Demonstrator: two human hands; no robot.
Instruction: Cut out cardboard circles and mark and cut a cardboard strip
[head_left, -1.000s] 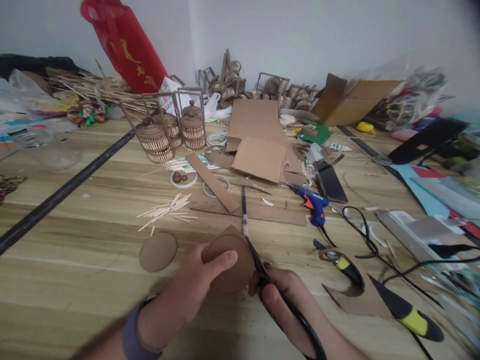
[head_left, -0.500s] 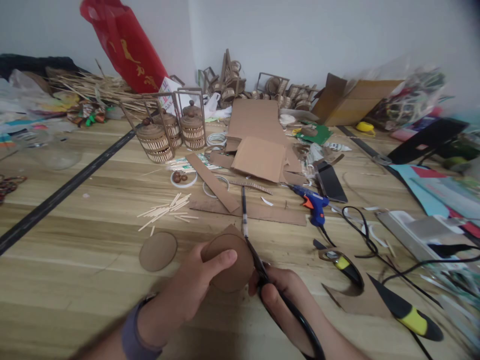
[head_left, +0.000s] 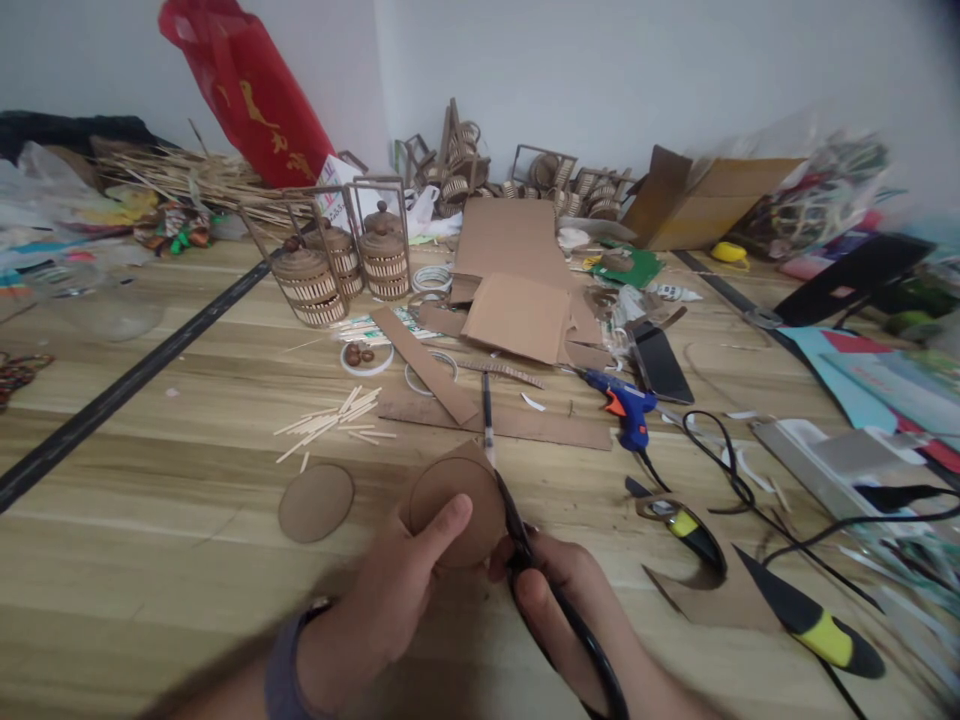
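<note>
One cardboard disc (head_left: 316, 503) lies in the lower left of the frame. At bottom centre, the left hand (head_left: 397, 580) grips a circle-marked cardboard piece (head_left: 459, 482), thumb on top; rightward, the right hand (head_left: 574, 570) curls its fingers around black scissors (head_left: 517, 530) at its edge.

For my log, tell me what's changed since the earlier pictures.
The cardboard in the left hand edged forward; the scissors in the right hand swung slightly left at the handles. Nothing was taken or released; the glue gun stayed put.
</note>
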